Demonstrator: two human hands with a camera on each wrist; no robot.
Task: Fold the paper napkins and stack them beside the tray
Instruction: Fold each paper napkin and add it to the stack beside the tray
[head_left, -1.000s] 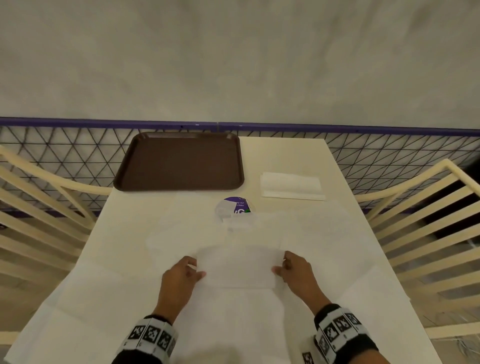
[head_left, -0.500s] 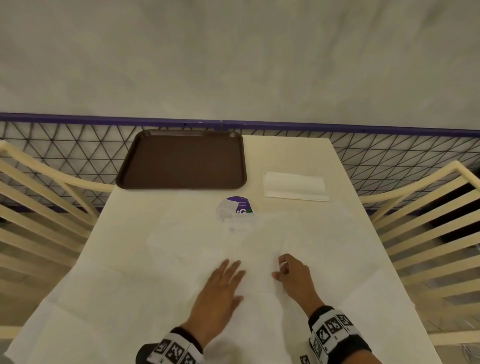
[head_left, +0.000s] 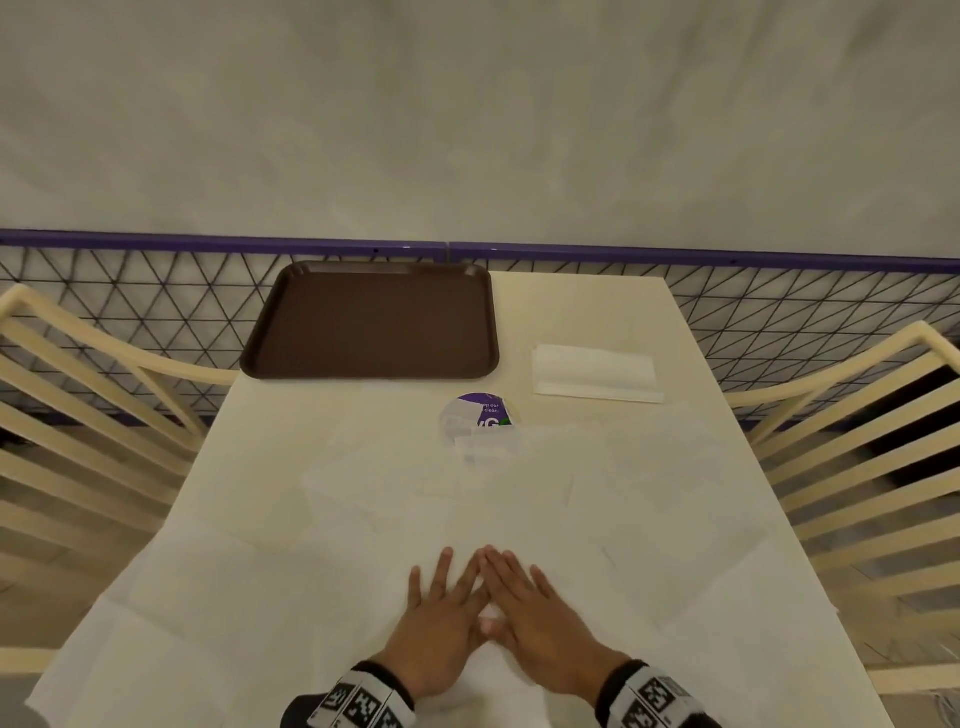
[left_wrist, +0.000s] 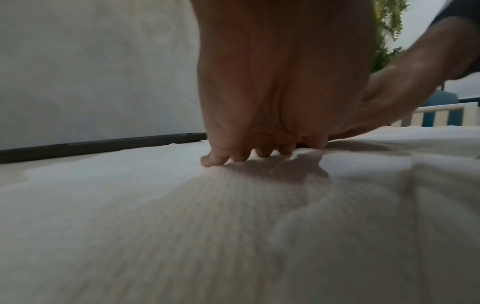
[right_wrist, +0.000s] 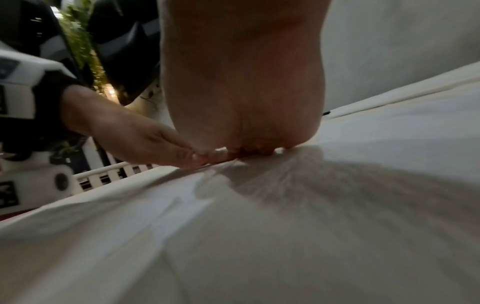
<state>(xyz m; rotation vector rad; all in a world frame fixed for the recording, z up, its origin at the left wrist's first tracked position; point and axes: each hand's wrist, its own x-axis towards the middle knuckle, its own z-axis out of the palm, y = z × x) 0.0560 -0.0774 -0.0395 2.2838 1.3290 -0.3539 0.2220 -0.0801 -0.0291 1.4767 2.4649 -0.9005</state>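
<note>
Several white paper napkins (head_left: 519, 499) lie spread and overlapping over the near half of the cream table (head_left: 582, 317). My left hand (head_left: 441, 618) and right hand (head_left: 530, 613) lie flat, side by side, pressing the near middle napkin (left_wrist: 233, 216) (right_wrist: 285, 216), index fingers touching. Both have straight fingers and hold nothing. A folded white napkin (head_left: 596, 373) lies to the right of the brown tray (head_left: 371, 321) at the table's far left. In the wrist views each palm hangs over the napkin with fingertips (left_wrist: 207, 161) (right_wrist: 259, 151) on the paper.
A round purple sticker (head_left: 480, 415) shows on the table between the tray and the spread napkins, partly covered. Cream slatted chair backs (head_left: 857, 441) (head_left: 78, 415) stand on both sides. A black wire fence with a purple rail (head_left: 727, 254) runs behind the table.
One second ago both hands held the napkin's side edges. The left hand then went flat on the paper, and now the right hand has also come in flat beside it.
</note>
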